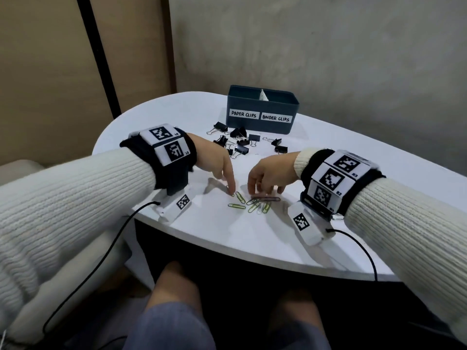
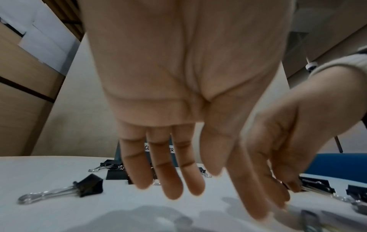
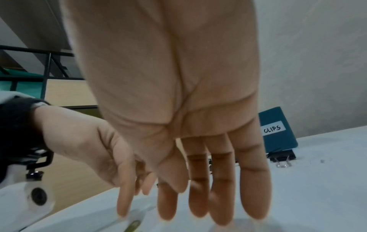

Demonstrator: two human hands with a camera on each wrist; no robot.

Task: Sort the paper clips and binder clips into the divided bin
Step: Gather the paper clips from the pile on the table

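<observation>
Nothing looks sorted yet: binder clips (image 1: 242, 141) lie before the divided bin (image 1: 262, 109), paper clips (image 1: 252, 202) nearer; left hand (image 1: 214, 160) and right hand (image 1: 271, 173) reach down slack-fingered, grasping nothing

Bin (image 1: 262, 122): far on the table (image 1: 156, 114).
Binder clips (image 1: 242, 141): on the table, just near of the bin.
Paper clips (image 1: 252, 203): near edge.
Left hand (image 1: 214, 160): left of the paper clips.
Right hand (image 1: 273, 173): right.

Smooth matt white table (image 1: 328, 152), shiny wire-handled black binder clips (image 1: 242, 144), ribbed knit sleeves (image 1: 75, 193).
</observation>
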